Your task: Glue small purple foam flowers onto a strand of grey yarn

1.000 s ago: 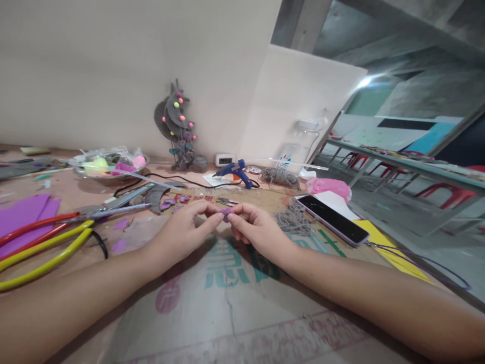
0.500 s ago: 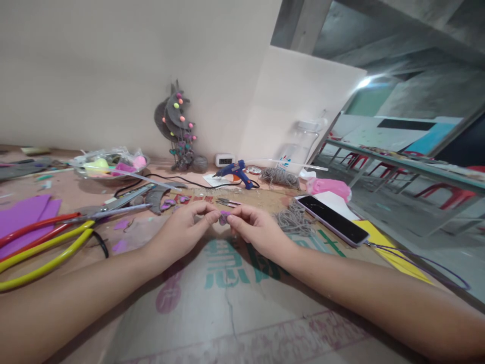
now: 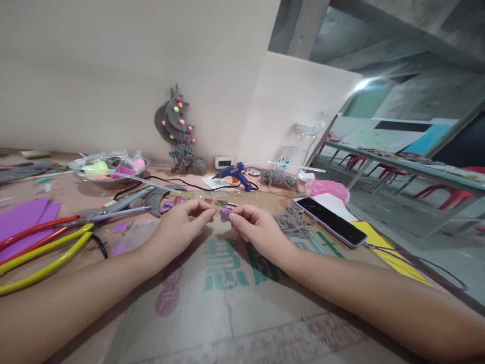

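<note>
My right hand (image 3: 257, 227) pinches a small purple and grey felt piece (image 3: 224, 216) between thumb and fingertips, above the printed cardboard (image 3: 212, 313). Just left of it, my left hand (image 3: 187, 222) has thumb and forefinger drawn together, apart from the piece; whatever they may hold is too small to make out. Behind the fingertips lie small snips (image 3: 226, 203). Beside the left hand are purple felt pieces (image 3: 166, 206) and a grey curved felt piece (image 3: 153, 201). A tangle of grey yarn (image 3: 293, 220) lies beyond the right hand.
Red-handled scissors (image 3: 45, 230) and yellow-handled scissors (image 3: 56, 253) lie at left, near purple sheets (image 3: 26, 220). A blue glue gun (image 3: 237, 173), a bowl (image 3: 106, 182), a hanging felt ornament (image 3: 176, 121) and a bottle (image 3: 299, 146) stand behind. A phone (image 3: 333, 222) lies right.
My left fingers have come off the felt piece and moved slightly left. The piece stays in my right hand, which has barely moved.
</note>
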Tool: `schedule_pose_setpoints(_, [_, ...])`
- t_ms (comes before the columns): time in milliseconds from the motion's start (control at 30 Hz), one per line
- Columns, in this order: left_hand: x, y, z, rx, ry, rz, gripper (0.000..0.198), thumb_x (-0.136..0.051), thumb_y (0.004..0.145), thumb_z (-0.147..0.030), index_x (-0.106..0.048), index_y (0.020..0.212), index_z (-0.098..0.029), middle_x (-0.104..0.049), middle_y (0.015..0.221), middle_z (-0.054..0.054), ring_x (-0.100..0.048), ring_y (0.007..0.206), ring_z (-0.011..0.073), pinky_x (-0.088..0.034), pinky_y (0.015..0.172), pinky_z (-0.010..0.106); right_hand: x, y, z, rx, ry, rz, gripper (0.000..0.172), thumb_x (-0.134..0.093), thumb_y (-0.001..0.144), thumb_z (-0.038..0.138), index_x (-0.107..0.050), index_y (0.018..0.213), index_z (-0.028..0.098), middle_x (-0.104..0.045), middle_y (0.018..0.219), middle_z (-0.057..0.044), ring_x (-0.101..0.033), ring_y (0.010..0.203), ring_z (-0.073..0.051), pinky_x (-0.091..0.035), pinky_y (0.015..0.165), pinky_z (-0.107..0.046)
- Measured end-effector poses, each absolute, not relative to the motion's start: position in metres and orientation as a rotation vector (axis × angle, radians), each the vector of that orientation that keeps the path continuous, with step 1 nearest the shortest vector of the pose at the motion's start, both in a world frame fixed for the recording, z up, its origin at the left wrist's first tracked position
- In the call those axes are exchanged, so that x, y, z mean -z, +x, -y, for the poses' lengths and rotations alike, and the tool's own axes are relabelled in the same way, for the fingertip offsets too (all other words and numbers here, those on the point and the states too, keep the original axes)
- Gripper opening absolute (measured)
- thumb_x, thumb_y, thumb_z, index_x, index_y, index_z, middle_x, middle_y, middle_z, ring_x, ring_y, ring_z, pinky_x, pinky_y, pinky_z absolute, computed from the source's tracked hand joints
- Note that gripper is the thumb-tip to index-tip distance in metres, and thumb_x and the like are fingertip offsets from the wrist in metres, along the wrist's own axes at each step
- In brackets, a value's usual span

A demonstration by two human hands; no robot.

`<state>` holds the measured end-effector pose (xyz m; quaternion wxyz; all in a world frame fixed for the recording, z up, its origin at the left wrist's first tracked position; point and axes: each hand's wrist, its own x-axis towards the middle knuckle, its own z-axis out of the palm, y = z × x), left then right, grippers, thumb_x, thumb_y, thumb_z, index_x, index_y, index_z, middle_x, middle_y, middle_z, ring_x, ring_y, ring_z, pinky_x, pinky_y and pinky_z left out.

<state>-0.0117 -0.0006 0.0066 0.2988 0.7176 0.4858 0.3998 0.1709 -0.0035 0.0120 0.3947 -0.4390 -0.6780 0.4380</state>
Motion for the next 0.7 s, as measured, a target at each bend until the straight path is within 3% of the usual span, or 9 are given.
schedule_pose_setpoints(233, [-0.0062, -0.0084, 0.0058, -0.959, 2.070, -1.141, 0.021, -0.039, 0.089, -0.028, -0.052, 0.075, -0.018, -0.056, 0.071, -0.001, -0.051, 0.069, 0.0147, -0.039, 0.064, 0.026, -0.0144, 0.1717, 0.0030, -1.093, -1.124, 1.718, 0.021, -0.054, 0.081, 0.036, -0.056, 0.074, 0.017, -0.048, 0.058, 0.004, -0.037, 0.048, -0.007, -0.030, 0.046, -0.022])
schedule_pose_setpoints(500, [-0.0026, -0.0099, 0.0027, -1.061, 2.035, -1.248, 0.032, -0.028, 0.093, -0.033, -0.041, 0.067, -0.020, -0.044, 0.065, -0.002, -0.045, 0.065, 0.0152, -0.037, 0.062, 0.027, -0.0115, 0.1716, 0.0018, -1.110, -1.127, 1.712, 0.021, -0.055, 0.082, 0.037, -0.057, 0.077, 0.017, -0.049, 0.060, 0.005, -0.038, 0.048, -0.006, -0.030, 0.046, -0.021])
schedule_pose_setpoints(600, [-0.0045, -0.0111, 0.0026, -1.033, 2.041, -1.255, 0.036, -0.030, 0.092, -0.036, -0.045, 0.064, -0.019, -0.050, 0.062, -0.002, -0.049, 0.063, 0.0155, -0.037, 0.061, 0.027, -0.0119, 0.1715, 0.0019, -1.117, -1.122, 1.711, 0.022, -0.054, 0.082, 0.038, -0.056, 0.077, 0.017, -0.049, 0.059, 0.004, -0.037, 0.048, -0.007, -0.030, 0.045, -0.021])
schedule_pose_setpoints(700, [-0.0057, -0.0119, 0.0022, -1.042, 2.043, -1.226, 0.030, -0.039, 0.089, -0.035, -0.059, 0.074, -0.019, -0.062, 0.075, 0.000, -0.057, 0.075, 0.0172, -0.041, 0.070, 0.028, -0.0117, 0.1719, 0.0017, -1.113, -1.113, 1.717, 0.022, -0.054, 0.082, 0.038, -0.056, 0.077, 0.017, -0.050, 0.060, 0.004, -0.037, 0.048, -0.006, -0.030, 0.045, -0.021])
